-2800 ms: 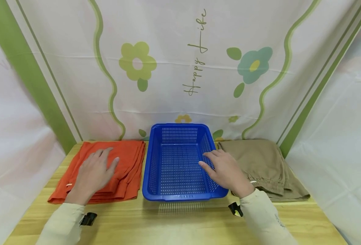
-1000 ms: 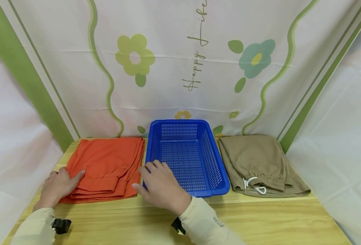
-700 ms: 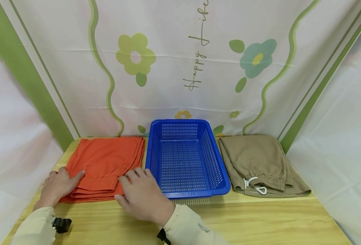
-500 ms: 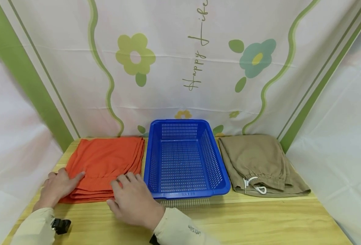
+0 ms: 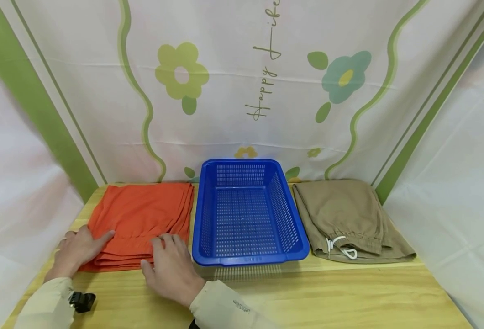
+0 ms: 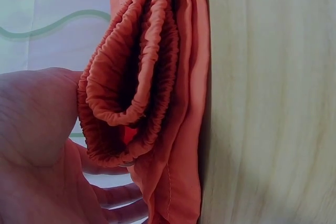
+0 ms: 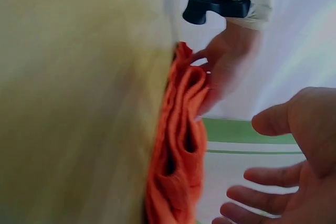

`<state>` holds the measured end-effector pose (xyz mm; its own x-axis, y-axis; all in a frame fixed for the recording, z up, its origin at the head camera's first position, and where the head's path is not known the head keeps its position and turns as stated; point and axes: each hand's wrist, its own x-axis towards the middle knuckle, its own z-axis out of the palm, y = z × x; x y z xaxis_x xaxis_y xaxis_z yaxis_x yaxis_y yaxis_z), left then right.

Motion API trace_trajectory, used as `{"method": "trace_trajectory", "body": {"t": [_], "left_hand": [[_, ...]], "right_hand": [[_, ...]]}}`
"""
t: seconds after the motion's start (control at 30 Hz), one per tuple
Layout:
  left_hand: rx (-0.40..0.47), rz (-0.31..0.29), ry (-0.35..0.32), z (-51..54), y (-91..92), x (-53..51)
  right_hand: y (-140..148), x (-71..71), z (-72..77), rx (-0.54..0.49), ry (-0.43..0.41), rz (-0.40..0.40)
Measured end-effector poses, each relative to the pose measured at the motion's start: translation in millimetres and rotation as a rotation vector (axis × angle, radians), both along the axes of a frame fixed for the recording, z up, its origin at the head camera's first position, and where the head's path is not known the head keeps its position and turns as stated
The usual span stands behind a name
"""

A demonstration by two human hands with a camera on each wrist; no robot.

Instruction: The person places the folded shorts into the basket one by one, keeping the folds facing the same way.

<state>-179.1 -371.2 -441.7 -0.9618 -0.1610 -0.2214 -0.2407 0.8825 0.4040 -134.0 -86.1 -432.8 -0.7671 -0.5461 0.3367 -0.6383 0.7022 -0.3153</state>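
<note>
A folded orange garment (image 5: 143,210) lies at the left of the table. My left hand (image 5: 77,251) rests at its left front corner, thumb on top; the left wrist view shows this hand (image 6: 47,150) beside the layered elastic waistband (image 6: 118,103), fingertips partly hidden behind the cloth. By the garment's right front edge is my right hand (image 5: 172,269), fingers slightly bent and apart. In the right wrist view, the fingers of this hand (image 7: 294,171) are spread, with a gap between them and the orange cloth (image 7: 176,182).
Right of the orange garment stands a blue perforated basket (image 5: 246,261) with nothing in it. A folded khaki garment (image 5: 340,205) with a white drawstring (image 5: 350,254) lies on the basket's right. Behind the wooden table (image 5: 328,297) hangs a patterned curtain (image 5: 225,91).
My right hand has moved left from over the basket to the orange garment's right front side. My left hand has shifted left and nearer to the garment's corner, then stayed there.
</note>
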Motion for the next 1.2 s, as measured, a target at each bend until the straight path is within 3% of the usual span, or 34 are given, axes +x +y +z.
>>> {"method": "trace_trajectory", "body": {"t": [0.17,0.43,0.73,0.87,1.07,1.2], "left_hand": [[0.004,0.002,-0.011,-2.4,-0.3,-0.6],[0.015,-0.002,-0.004,-2.3,-2.2,-2.6],[0.033,-0.028,0.036,0.4,-3.5,-3.4],[0.110,-0.034,0.030,1.3,-5.3,-3.5],[0.314,0.036,-0.048,-1.2,-8.7,-1.0],[0.374,0.060,-0.089,-3.1,-12.3,1.6]], "right_hand": [[-8,-5.1,-13.0,-0.082,-0.151,-0.120],[-20,-16.1,-29.3,-0.234,-0.262,-0.327],[-24,-26.4,-37.3,-0.495,-0.457,-0.406],[-26,-27.1,-37.5,-0.555,-0.470,-0.445],[-29,-27.6,-40.2,-0.595,-0.499,-0.515],[-31,-28.1,-39.3,-0.628,-0.561,-0.543]]}}
